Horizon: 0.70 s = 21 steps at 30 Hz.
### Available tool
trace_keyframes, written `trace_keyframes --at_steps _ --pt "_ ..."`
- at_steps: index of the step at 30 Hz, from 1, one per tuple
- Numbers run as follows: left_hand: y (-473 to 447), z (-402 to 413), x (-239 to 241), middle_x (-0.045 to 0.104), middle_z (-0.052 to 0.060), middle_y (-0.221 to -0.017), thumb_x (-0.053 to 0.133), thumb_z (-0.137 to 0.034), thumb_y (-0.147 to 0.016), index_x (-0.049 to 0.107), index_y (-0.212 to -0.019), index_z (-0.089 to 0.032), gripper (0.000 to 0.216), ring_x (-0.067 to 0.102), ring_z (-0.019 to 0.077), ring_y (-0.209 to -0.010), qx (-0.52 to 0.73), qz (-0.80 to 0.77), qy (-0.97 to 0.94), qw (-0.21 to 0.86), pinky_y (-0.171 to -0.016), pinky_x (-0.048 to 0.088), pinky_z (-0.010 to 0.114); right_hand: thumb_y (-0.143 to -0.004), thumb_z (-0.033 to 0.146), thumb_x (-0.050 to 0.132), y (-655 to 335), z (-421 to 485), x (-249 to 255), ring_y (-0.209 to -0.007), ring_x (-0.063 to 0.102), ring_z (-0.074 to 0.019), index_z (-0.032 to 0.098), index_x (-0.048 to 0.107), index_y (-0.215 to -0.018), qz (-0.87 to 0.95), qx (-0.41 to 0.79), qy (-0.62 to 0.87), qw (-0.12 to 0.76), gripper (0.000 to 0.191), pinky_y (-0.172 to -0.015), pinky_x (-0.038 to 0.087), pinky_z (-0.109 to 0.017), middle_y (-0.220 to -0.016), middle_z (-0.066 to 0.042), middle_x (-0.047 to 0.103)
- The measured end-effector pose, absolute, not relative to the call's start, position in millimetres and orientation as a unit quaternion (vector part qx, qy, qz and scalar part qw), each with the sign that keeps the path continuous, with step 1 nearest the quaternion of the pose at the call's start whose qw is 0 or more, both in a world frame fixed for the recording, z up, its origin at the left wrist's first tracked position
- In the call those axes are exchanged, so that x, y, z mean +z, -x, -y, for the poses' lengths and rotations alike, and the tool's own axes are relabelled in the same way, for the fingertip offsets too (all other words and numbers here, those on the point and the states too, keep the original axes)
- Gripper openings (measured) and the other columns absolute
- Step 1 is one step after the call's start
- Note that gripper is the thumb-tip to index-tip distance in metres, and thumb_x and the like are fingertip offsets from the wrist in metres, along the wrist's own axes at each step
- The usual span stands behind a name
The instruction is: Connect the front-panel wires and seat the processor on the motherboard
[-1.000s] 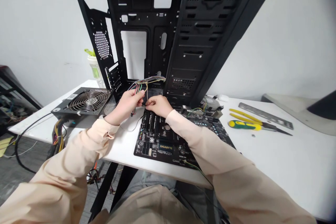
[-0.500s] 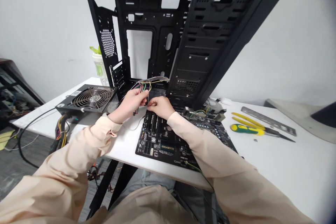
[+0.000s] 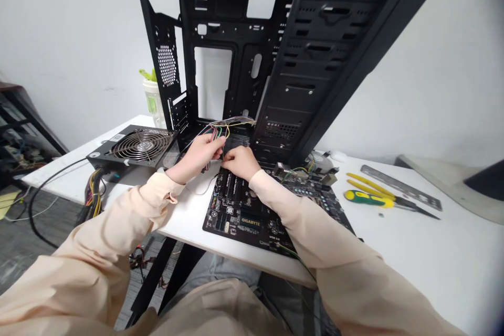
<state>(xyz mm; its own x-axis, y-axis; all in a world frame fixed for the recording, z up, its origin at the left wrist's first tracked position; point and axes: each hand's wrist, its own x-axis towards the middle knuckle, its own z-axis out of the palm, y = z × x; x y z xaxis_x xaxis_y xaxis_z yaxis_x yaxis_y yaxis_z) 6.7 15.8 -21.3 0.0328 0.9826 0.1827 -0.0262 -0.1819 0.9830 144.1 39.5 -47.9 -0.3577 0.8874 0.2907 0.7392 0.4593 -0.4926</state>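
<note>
Thin coloured wires (image 3: 230,122) run from the lower part of the black computer case (image 3: 271,58) down to my hands. My left hand (image 3: 200,156) is closed around a bunch of them, its thumb and forefinger pinched together. Just right of it, my right hand (image 3: 243,161) pinches the lower end of a wire; its fingertips hide the tip. Below that hand lies the black motherboard (image 3: 252,223), flat on the white table. Several small connectors dangle under my left hand.
A power supply (image 3: 137,147) with bundled cables (image 3: 93,191) sits at the left, a bottle (image 3: 153,100) behind it. On the right lie pliers (image 3: 370,187), a screwdriver (image 3: 370,198) and a metal strip (image 3: 401,186). The table's front edge (image 3: 236,260) is close to my body.
Both hands stay at the same spot, still pinching the wires. The view has shifted slightly, so the case appears a little further right.
</note>
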Motion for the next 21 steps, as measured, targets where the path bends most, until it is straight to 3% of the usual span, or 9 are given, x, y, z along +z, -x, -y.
trace_keyframes --at_steps 7,12,21 --pt "-8.9 -9.4 -10.7 0.050 -0.003 -0.050 0.062 -0.021 -0.083 0.049 -0.056 -0.014 0.031 0.044 0.0050 -0.044 0.542 -0.434 -0.524 0.494 -0.046 0.034 0.018 -0.066 0.010 0.063 -139.5 -40.9 -49.0 -0.077 0.066 -0.0192 0.019 0.075 -0.065 0.803 0.156 0.511 0.265 0.014 -0.076 0.044 -0.025 -0.070 -0.003 0.072" --pt "-6.8 -9.2 -10.5 0.050 -0.005 -0.056 0.061 -0.024 -0.088 0.051 -0.064 -0.013 0.028 0.046 0.0051 -0.047 0.527 -0.440 -0.510 0.517 -0.047 0.038 0.017 -0.062 0.009 0.064 -139.7 -40.0 -53.7 -0.071 0.064 -0.0181 0.018 0.071 -0.058 0.787 0.185 0.509 0.295 0.012 -0.073 0.044 -0.025 -0.063 -0.002 0.069" --pt "-3.6 -9.9 -11.5 0.057 -0.003 -0.069 0.059 -0.024 -0.090 0.058 -0.077 -0.012 0.018 0.056 0.0089 -0.061 0.486 -0.448 -0.523 0.538 -0.058 0.049 0.023 -0.069 0.020 0.057 -147.6 -39.2 -54.4 -0.059 0.054 -0.0129 0.018 0.059 -0.059 0.700 0.234 0.489 0.466 0.010 -0.063 0.042 -0.024 -0.058 0.002 0.059"
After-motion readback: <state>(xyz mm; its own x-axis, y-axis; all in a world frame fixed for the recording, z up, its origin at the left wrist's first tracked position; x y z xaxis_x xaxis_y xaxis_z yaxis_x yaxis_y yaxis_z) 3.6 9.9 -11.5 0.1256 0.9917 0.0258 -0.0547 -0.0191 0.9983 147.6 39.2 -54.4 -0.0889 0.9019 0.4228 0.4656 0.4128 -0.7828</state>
